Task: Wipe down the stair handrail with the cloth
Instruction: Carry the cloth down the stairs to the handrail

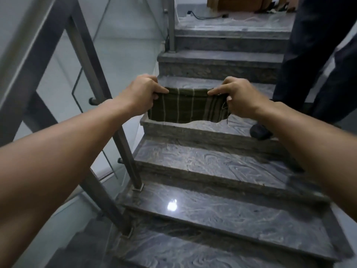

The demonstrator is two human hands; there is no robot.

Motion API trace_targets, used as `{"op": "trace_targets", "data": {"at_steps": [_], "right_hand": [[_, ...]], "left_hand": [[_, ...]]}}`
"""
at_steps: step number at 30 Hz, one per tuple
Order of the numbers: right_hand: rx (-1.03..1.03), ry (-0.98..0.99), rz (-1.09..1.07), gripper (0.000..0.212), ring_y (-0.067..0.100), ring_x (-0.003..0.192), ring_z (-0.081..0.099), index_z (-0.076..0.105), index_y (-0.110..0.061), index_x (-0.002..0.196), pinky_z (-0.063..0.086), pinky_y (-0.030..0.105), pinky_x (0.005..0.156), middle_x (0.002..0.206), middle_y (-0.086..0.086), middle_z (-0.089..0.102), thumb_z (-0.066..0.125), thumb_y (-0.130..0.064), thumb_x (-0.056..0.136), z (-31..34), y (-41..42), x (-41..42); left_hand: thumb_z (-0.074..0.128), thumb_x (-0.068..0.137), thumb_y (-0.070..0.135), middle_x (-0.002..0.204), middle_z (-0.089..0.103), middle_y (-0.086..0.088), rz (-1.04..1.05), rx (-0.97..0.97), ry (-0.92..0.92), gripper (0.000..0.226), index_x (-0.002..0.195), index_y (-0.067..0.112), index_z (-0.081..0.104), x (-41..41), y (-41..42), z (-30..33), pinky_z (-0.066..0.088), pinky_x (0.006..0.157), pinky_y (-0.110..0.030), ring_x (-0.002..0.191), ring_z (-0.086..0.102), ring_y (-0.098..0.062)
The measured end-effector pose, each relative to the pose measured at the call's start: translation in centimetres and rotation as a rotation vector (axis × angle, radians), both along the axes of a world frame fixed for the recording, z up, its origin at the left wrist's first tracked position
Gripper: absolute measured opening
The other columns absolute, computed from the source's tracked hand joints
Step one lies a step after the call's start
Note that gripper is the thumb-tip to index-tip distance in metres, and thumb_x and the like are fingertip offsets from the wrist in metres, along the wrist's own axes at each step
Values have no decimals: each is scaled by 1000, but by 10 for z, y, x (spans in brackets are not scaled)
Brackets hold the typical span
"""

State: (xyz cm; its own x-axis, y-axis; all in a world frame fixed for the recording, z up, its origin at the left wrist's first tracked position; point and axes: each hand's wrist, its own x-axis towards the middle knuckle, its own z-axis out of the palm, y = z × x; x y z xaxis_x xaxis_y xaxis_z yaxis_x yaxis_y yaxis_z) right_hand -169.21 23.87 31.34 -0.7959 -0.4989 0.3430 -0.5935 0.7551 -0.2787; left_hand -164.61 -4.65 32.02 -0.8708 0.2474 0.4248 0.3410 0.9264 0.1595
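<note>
A dark green cloth (185, 106) with thin pale stripes hangs spread out in front of me, over the stairs. My left hand (142, 93) pinches its upper left corner and my right hand (238, 96) pinches its upper right corner. The cloth's lower edge dangles loose. The metal stair handrail (41, 38) runs diagonally at the far left, to the left of both hands and apart from the cloth. Its square posts (100, 89) drop to the steps.
Grey marble steps (212, 161) climb ahead of me. Glass panels (123, 35) fill the railing on the left. A person's legs in dark trousers (313, 60) stand on the steps at the right, with a dark shoe (259, 131). A black cable (204, 16) lies on the upper landing.
</note>
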Motion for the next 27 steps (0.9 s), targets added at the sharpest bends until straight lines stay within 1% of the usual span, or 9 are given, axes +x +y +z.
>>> {"op": "trace_targets", "data": {"at_steps": [4, 7, 11, 14, 18, 20, 23, 25, 27], "right_hand": [[2, 22, 49, 55, 27, 99, 59, 69, -24, 118, 52, 46, 88, 110, 3, 59, 50, 13, 81, 59, -16, -61], [7, 17, 89, 56, 25, 98, 59, 68, -26, 118, 53, 43, 88, 109, 2, 59, 52, 13, 81, 101, -30, -101], [-3, 54, 121, 56, 26, 98, 57, 68, -26, 118, 53, 45, 86, 109, 2, 58, 51, 13, 83, 157, -54, -150], [-31, 75, 148, 54, 24, 100, 58, 68, -26, 118, 54, 43, 87, 109, 1, 59, 53, 14, 84, 197, -74, -186], [-56, 92, 130, 55, 24, 98, 57, 69, -26, 116, 54, 44, 88, 108, 3, 60, 50, 14, 83, 244, -103, -237], [-61, 95, 124, 57, 25, 98, 58, 69, -27, 115, 54, 45, 87, 108, 3, 61, 49, 15, 82, 266, -115, -258], [-76, 138, 137, 56, 27, 94, 59, 69, -26, 116, 55, 47, 82, 105, 6, 61, 53, 15, 81, 300, -130, -283], [-88, 155, 143, 54, 28, 93, 58, 69, -26, 116, 56, 48, 80, 105, 7, 61, 54, 13, 82, 321, -140, -298], [-82, 162, 151, 53, 28, 93, 58, 69, -25, 117, 56, 48, 80, 105, 6, 60, 54, 13, 83, 342, -152, -313]], "left_hand": [[54, 87, -5, 101, 62, -15, 64, 12, 10, 32, 111, 9, 69, -48, -12, 50, 49, 84, -39, 94, 56, -32], [55, 85, -5, 97, 62, -16, 86, 17, 20, 32, 109, 10, 70, -79, -27, 91, 49, 82, -41, 92, 57, -33], [54, 86, -5, 98, 62, -17, 122, 14, 54, 31, 109, 8, 70, -118, -47, 147, 48, 83, -38, 92, 57, -32], [55, 86, -5, 99, 62, -16, 150, 18, 94, 31, 110, 8, 69, -149, -62, 186, 48, 82, -37, 93, 57, -32], [56, 85, -4, 96, 61, -10, 147, 32, 117, 32, 110, 12, 70, -191, -88, 238, 51, 88, -41, 93, 58, -26], [56, 85, -4, 96, 61, -9, 143, 16, 126, 33, 110, 13, 70, -210, -100, 267, 50, 89, -42, 94, 58, -26], [57, 84, -4, 97, 61, -10, 149, 31, 161, 34, 109, 14, 70, -235, -114, 304, 50, 88, -38, 93, 59, -28], [57, 84, -4, 97, 60, -10, 170, 46, 179, 34, 109, 14, 70, -247, -120, 326, 49, 87, -32, 92, 57, -24], [56, 86, -4, 98, 59, -10, 204, 82, 183, 33, 109, 14, 70, -256, -126, 349, 49, 87, -31, 92, 56, -23]]}}
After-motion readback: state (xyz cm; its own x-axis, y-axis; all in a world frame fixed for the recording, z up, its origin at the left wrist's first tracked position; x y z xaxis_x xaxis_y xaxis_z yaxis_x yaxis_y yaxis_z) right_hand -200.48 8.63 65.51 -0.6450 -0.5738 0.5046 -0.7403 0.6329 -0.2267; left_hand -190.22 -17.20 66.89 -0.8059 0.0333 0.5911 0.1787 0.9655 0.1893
